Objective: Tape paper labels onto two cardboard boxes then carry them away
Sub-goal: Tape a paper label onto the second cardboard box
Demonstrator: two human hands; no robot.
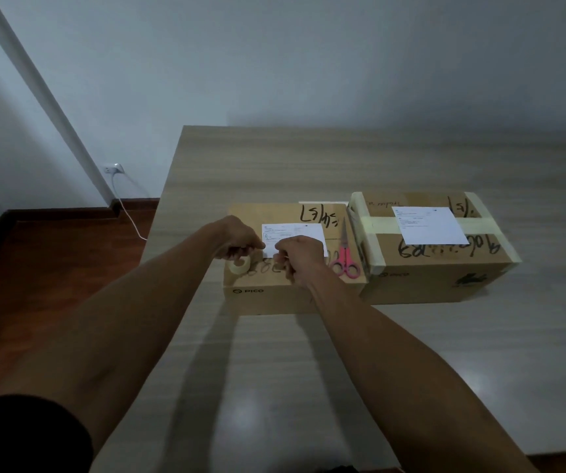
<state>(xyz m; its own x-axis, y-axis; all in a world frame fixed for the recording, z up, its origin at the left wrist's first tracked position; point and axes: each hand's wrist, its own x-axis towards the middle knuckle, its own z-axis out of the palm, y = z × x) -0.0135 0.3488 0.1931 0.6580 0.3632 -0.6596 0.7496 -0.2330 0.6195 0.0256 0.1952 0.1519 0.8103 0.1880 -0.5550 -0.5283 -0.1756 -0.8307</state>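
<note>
Two brown cardboard boxes sit side by side near the middle of my desk (309,370), touching. The left box (257,295) has a white paper label (297,233) lying flat on top. The roll of tape (240,266) is over its front-left corner (clear tape, I think). The right box (445,278), banded with pale tape, carries its own label (428,225).

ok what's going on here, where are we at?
A person is labelling two cardboard boxes on a table. The left hand holds a tape roll while the right hand pinches what looks like the pulled tape end, both over the near box and its paper label. Pink scissors lie on that box. The far box has a label lying on top; whether it is taped I cannot tell.
</note>
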